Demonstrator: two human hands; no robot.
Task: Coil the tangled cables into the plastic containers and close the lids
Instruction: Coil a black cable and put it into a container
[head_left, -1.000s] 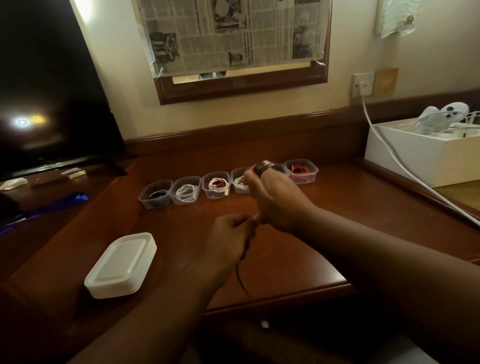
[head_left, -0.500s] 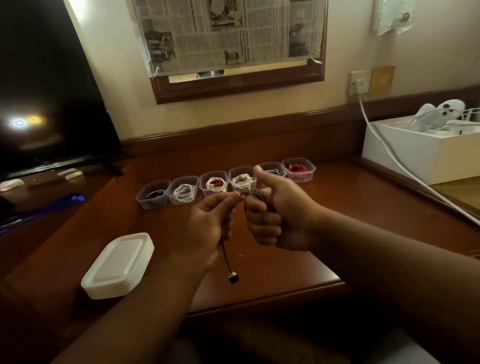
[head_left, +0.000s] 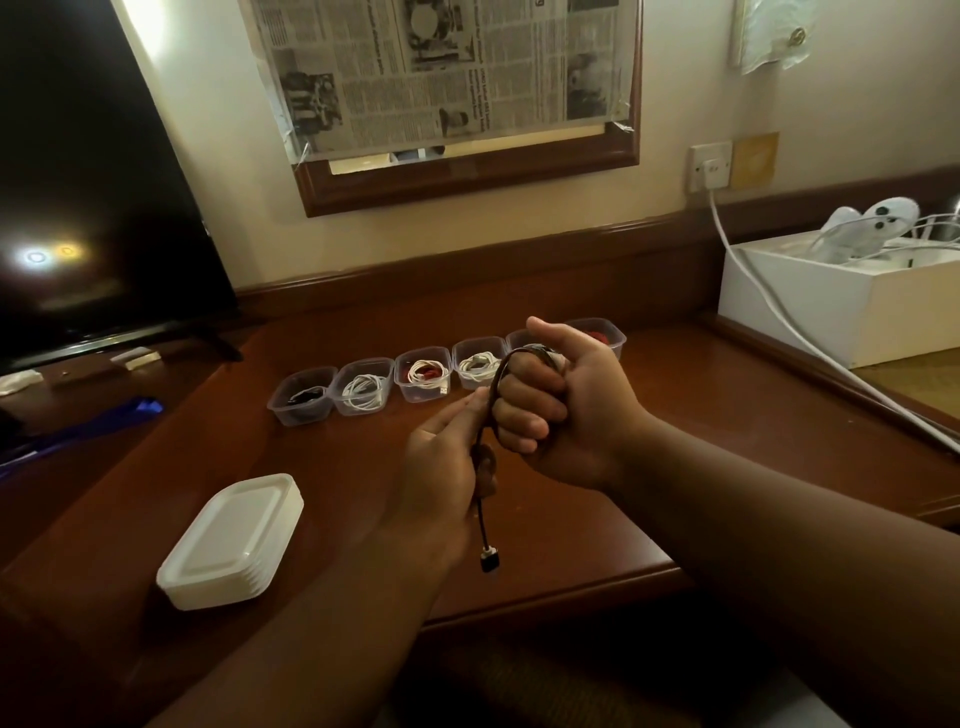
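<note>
Black cable (head_left: 491, 410) was mid-coil, held above the wooden surface (head_left: 571, 519) between both hands. Right hand (head_left: 566, 410) was clenched with thumb up, cable looped over its curled fingers. Left hand (head_left: 447, 478) pinched the cable just below that loop, fingers curled round it; the free tail hung down past the palm and ended in a small dark connector (head_left: 489, 560) near the surface's front edge. Behind the hands, a row of clear plastic containers (head_left: 363, 389) stood side by side, all lidless: leftmost held a dark cable, next a white cable, then a white-and-red coil, then another white coil; the two at the right end were partly hidden by the right hand, the last one showing something red. Stack of white lids (head_left: 234, 540) sat at front left of the surface, well apart from the row. Dark TV screen (head_left: 78, 182) at left, white box (head_left: 841, 306) at right with a white cord (head_left: 769, 312) running up to a wall socket (head_left: 710, 166), newspaper-covered frame (head_left: 447, 83) on the wall.
</note>
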